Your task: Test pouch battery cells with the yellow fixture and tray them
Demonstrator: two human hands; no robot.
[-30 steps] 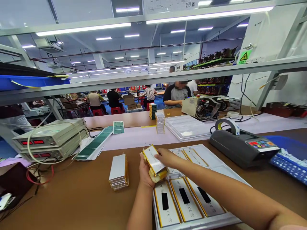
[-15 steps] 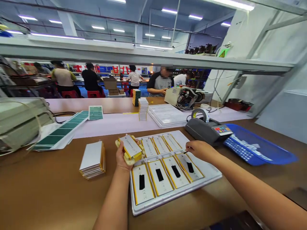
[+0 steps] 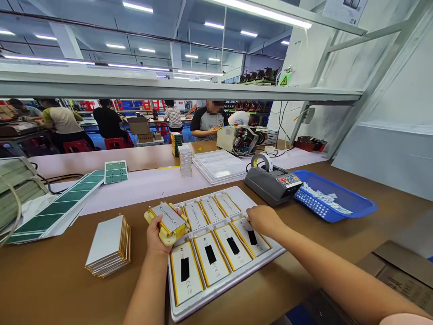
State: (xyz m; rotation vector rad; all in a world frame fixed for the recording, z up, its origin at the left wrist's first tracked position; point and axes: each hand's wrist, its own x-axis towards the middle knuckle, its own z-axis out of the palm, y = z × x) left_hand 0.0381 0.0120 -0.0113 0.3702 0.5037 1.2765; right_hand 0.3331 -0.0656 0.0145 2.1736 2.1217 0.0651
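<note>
Handheld pack (image 3: 166,217), its finest lettering (image 3: 170,215) illegible

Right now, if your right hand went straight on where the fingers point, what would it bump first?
My right hand would probably meet the rightmost flat pack in the tray's back row. Its height is unclear, so it might pass above.

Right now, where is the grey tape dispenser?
In the head view, the grey tape dispenser stands right of centre on the brown table, beyond the right hand, with the blue basket close on its right.
</note>
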